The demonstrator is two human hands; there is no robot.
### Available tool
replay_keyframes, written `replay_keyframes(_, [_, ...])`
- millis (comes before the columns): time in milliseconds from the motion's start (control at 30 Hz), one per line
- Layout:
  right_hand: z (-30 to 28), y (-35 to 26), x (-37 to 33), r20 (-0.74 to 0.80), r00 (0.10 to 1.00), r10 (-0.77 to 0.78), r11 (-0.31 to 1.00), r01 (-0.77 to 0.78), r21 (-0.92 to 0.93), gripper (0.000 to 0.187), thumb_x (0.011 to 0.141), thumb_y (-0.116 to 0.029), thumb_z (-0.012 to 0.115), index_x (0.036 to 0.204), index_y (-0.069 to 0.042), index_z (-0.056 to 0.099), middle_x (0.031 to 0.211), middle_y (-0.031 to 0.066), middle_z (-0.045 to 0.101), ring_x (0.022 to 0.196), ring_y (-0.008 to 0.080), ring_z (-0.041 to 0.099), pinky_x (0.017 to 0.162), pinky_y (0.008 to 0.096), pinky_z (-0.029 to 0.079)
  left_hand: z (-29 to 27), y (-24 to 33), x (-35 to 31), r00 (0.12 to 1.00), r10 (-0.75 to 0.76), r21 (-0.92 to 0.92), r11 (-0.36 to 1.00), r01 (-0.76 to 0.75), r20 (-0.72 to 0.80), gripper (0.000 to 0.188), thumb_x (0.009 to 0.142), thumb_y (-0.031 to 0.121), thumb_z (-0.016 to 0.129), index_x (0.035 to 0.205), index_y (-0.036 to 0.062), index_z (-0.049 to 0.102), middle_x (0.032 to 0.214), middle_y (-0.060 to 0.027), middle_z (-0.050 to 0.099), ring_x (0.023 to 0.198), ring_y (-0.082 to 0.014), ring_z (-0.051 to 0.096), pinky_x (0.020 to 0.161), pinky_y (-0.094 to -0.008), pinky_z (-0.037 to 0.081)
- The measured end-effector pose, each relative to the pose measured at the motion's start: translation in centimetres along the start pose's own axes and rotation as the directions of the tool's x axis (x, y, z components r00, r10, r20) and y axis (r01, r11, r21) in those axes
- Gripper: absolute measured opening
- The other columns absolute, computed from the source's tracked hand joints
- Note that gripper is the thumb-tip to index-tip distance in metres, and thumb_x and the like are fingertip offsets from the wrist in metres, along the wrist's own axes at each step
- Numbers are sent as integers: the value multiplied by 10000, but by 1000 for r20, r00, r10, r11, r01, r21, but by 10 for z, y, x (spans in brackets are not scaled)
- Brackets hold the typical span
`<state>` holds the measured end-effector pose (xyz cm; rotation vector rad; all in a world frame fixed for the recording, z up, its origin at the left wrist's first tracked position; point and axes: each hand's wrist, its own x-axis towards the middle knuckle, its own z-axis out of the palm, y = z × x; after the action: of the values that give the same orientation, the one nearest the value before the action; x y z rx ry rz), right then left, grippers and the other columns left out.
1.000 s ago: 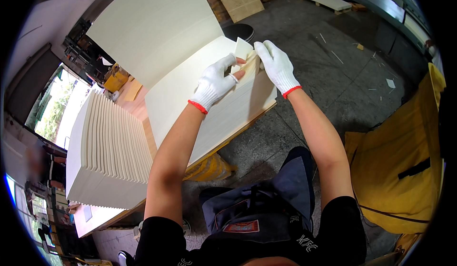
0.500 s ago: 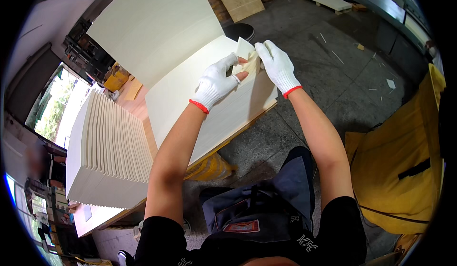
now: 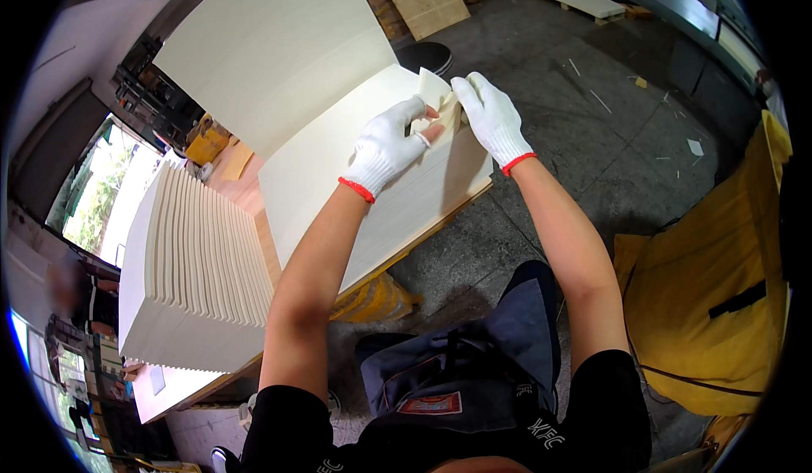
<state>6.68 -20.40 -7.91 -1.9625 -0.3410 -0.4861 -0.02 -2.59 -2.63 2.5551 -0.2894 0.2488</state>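
— At the far right corner of the sheet stack (image 3: 372,185), what do my hands have?
— Left hand (image 3: 385,147) pinches the lifted sheet corner (image 3: 436,92) from the left; right hand (image 3: 491,118) closes fingers on it from the right. The stack runs long toward me on the surface (image 3: 241,189).

**Wooden workbench loaded with pale sheets**

A wooden workbench (image 3: 245,189) carries a flat stack of cream sheets (image 3: 338,168) beside a fanned stack of cream sheets (image 3: 190,278). A grey concrete floor (image 3: 592,126), strewn with small scraps, lies beyond its edge.
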Motion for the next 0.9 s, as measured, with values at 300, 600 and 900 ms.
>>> replay_keyframes(300, [-5,-4,-1,23,999,24,999,-24,25,534,1007,-556,417,1038,-66,624,928,250,687,926,453,650,795,526,480,-5,12,-3,997,-71,-81,994,74,36,320,941,270,689,1228,131,662,1073,-145,721,927,-215,671,841,-355,524])
replay_keyframes(600, [-2,-1,0,7,1000,22,1000,-22,1,529,1006,-552,431,1044,-62,627,928,257,688,916,456,653,788,523,487,-5,12,-2,998,-48,-42,998,49,28,310,959,296,659,1231,148,652,995,-132,713,812,-224,673,794,-364,518])
replay_keyframes(900, [-3,0,0,11,999,45,999,-45,-8,520,1002,-551,432,1043,-73,631,928,255,695,920,448,662,793,518,489,-6,21,-5,996,-69,-43,997,71,51,288,946,256,662,1211,144,651,954,-122,715,753,-218,690,766,-367,524])
